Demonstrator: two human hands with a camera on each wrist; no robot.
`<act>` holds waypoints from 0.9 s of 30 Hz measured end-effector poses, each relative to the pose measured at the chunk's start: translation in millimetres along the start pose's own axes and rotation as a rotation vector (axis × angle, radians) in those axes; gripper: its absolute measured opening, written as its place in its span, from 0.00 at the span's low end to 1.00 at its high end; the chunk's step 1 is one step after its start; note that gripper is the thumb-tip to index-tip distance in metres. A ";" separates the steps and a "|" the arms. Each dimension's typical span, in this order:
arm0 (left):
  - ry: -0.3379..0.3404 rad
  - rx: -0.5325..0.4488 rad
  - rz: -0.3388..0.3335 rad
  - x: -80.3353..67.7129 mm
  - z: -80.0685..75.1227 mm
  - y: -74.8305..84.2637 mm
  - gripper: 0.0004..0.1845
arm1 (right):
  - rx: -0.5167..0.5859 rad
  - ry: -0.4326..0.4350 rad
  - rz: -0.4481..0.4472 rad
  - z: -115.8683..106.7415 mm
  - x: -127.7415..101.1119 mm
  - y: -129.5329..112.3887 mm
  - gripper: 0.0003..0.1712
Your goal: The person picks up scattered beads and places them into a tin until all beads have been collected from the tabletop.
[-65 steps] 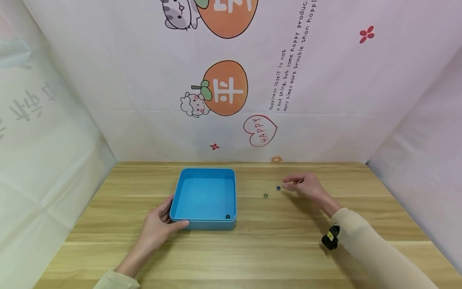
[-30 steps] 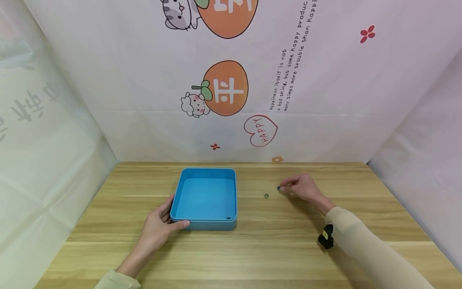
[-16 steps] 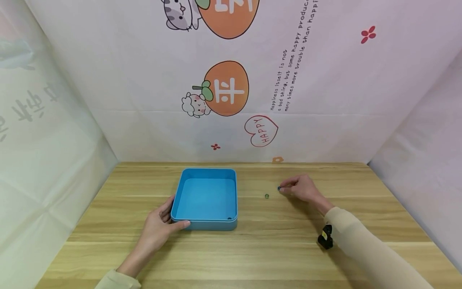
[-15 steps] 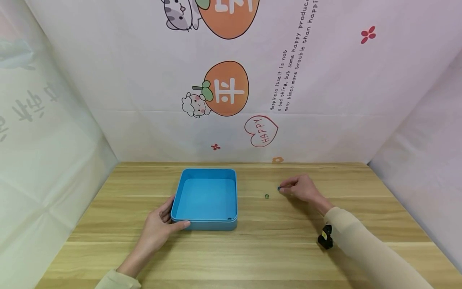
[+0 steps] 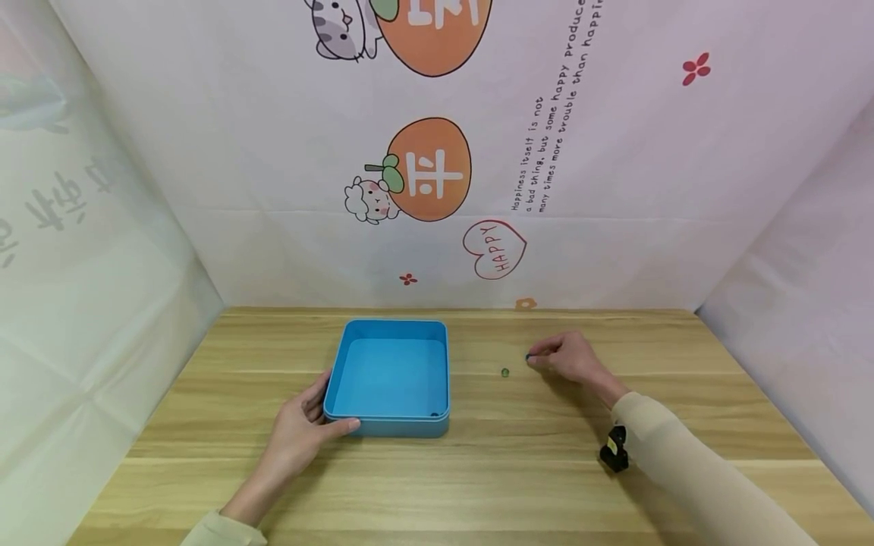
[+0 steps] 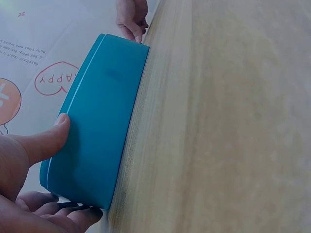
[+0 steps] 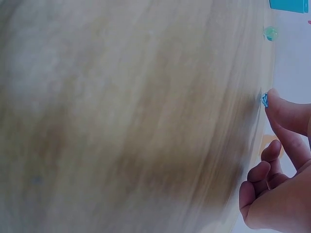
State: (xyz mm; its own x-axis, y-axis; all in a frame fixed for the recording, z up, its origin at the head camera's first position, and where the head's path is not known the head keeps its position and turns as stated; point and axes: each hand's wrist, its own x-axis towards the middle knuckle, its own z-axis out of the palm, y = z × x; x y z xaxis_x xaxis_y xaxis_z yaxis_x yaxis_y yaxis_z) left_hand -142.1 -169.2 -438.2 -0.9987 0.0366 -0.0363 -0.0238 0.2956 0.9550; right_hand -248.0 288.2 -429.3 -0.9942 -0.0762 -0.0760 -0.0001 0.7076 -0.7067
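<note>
My left hand [image 5: 295, 434] grips the near left corner of a square blue box [image 5: 403, 428], thumb on the front wall and fingers along its left side. Inside, a dark marble [image 5: 434, 415] lies at the near right corner, mostly hidden by the rim. To the right of the box, my right hand [image 5: 572, 358] pinches a blue marble [image 7: 264, 99] between thumb and index finger, low at the tabletop; the other fingers are curled in. A green glass marble [image 5: 505, 372] sits on the table between the box and that hand.
The wood-grain table [image 5: 451, 493] carries everything. A white printed backdrop [image 5: 614, 250] rises at its far edge, with white sheets on both sides. A small black device [image 5: 614, 449] is strapped at the right sleeve [image 5: 683, 459].
My right hand has come slightly left, its thumb and index finger now closed on the blue marble. In the box, the dark marble has shifted toward the near wall. The left hand stays put.
</note>
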 end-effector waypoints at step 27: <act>-0.001 -0.017 0.003 -0.7 0.5 0.8 0.55 | 0.081 0.016 0.011 -5.6 -3.8 -11.6 0.12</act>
State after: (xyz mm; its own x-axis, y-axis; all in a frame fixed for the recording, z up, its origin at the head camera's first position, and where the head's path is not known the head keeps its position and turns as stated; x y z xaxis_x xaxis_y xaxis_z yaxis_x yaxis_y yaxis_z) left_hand -141.3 -168.5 -437.5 -0.9987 0.0381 -0.0338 -0.0218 0.2791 0.9600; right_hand -244.9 284.2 -416.9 -0.9957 -0.0572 -0.0733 0.0187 0.6490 -0.7606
